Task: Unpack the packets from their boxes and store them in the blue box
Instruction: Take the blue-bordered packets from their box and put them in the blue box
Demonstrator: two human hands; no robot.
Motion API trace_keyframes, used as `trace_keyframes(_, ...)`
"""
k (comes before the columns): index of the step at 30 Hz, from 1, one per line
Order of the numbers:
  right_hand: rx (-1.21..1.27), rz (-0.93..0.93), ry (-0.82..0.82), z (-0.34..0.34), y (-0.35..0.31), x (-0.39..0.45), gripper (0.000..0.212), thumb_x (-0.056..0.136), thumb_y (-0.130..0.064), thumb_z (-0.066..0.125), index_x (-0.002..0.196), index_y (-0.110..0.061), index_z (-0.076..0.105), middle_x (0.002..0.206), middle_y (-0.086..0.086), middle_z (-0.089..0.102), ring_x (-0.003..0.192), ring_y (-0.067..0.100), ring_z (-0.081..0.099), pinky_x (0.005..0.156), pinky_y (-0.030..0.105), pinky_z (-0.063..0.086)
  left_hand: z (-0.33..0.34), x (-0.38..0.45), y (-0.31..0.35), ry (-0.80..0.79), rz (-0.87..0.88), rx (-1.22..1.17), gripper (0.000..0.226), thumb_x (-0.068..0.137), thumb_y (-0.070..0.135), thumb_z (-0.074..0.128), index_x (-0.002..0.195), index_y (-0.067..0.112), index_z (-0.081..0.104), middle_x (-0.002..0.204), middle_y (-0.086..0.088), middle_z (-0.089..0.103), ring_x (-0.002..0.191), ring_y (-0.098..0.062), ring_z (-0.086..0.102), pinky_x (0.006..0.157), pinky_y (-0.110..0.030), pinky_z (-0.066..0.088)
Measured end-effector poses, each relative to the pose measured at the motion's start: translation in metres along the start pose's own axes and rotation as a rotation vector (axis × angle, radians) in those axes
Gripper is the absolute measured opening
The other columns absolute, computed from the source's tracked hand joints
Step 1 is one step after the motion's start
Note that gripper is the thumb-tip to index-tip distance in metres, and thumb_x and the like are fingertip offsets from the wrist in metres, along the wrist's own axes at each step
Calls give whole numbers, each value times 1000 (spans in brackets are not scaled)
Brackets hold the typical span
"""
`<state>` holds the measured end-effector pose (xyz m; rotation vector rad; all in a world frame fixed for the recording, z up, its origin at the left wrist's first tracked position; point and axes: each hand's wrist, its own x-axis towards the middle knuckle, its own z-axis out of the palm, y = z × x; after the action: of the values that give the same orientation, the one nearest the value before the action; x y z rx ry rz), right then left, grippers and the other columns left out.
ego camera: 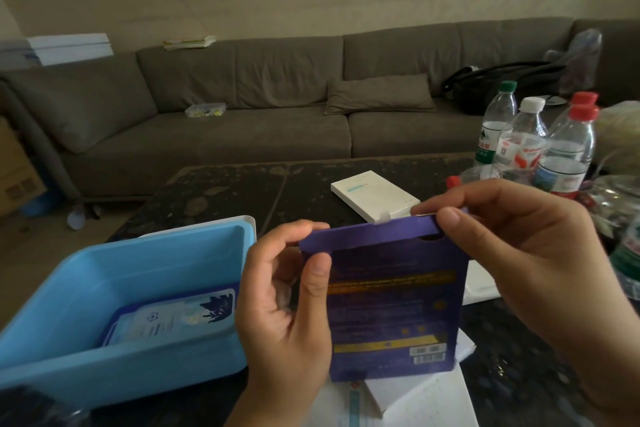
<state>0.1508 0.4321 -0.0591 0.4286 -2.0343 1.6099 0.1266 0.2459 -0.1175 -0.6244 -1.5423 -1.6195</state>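
Note:
I hold a purple box [391, 308] upright in front of me, its printed back facing me. My left hand [287, 308] grips its left edge, thumb on the front. My right hand [512, 239] pinches the right end of the top flap [367, 234], which stands slightly lifted. The blue box [86, 354] sits at the lower left, and a packet [173, 319] with a dark blue border lies flat inside it. A white box [374, 194] lies on the dark table beyond my hands.
More white boxes [426, 399] lie under and below the purple box. Several water bottles [540, 142] crowd the table's right side, with plastic wrap next to them. A grey sofa [242, 114] runs along the back wall. A white lid [251, 222] shows behind the blue box.

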Motion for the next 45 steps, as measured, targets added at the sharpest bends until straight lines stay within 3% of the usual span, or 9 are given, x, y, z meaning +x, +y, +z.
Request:
trace_keyframes(5, -42, -63, 60, 5, 3, -3, 10, 80, -29, 65, 82, -22, 71, 82, -10, 76, 75, 5, 72, 63, 16, 57, 6, -1, 11, 51, -156, -94, 21, 88, 25, 56, 105, 37, 60, 97, 17, 69, 86, -2, 67, 68, -16, 54)
trace_keyframes(12, -94, -117, -3, 4, -2, -7, 14, 81, -38, 66, 90, -29, 72, 91, -9, 76, 81, 13, 73, 61, 34, 61, 16, -1, 18, 150, -338, -258, 23, 77, 33, 54, 98, 22, 54, 86, 18, 65, 78, 1, 65, 62, -13, 52)
trace_keyframes(19, -116, -152, -34, 1, 0, -6, 6, 84, -36, 64, 87, -34, 69, 96, -12, 75, 89, 11, 72, 63, 31, 61, 15, 2, 20, 83, -424, -309, 14, 75, 34, 56, 88, 31, 57, 85, 13, 64, 78, -4, 65, 63, -19, 53)
trace_keyframes(23, -119, -146, -70, -3, 0, -7, 3, 85, -36, 65, 86, -35, 68, 98, -13, 74, 92, 12, 72, 66, 36, 61, 12, 6, 20, 37, -532, -407, 10, 69, 35, 60, 78, 33, 60, 86, 8, 64, 78, -9, 64, 64, -24, 52)
trace_keyframes(29, -241, -238, -69, 1, -1, -10, 13, 82, -41, 67, 81, -30, 61, 99, -17, 73, 88, 8, 71, 67, 22, 56, 11, 3, 23, -43, -451, -285, 6, 76, 40, 60, 79, 37, 57, 89, 9, 65, 80, -11, 66, 61, -22, 53)
trace_keyframes(32, -438, -371, -69, 4, -3, -10, 20, 81, -38, 70, 94, -24, 65, 106, -18, 70, 101, 3, 67, 79, 19, 54, 8, 4, 23, -54, -431, -275, 5, 77, 39, 60, 80, 37, 56, 90, 5, 66, 82, -17, 67, 62, -24, 55)
trace_keyframes(35, -520, -430, -70, 10, -5, -11, 34, 80, -39, 71, 111, -24, 67, 114, -13, 67, 109, 5, 62, 88, 26, 52, 7, 5, 23, -52, -433, -290, 5, 77, 37, 60, 79, 34, 56, 90, 4, 67, 80, -16, 67, 61, -23, 55)
trace_keyframes(41, -479, -413, -79, 22, -7, -13, 16, 82, -37, 70, 94, -28, 74, 103, -17, 69, 102, 4, 64, 83, 29, 53, 6, 3, 21, -77, -346, -197, 2, 82, 36, 57, 81, 34, 56, 90, 5, 66, 83, -14, 63, 72, -28, 53)
trace_keyframes(45, -407, -425, -48, 25, -8, -16, 6, 82, -29, 71, 84, -25, 75, 98, -15, 70, 97, 7, 67, 80, 27, 53, 7, 3, 20, -104, -254, -91, 7, 88, 32, 53, 85, 32, 60, 90, 7, 65, 84, -11, 62, 73, -23, 50)
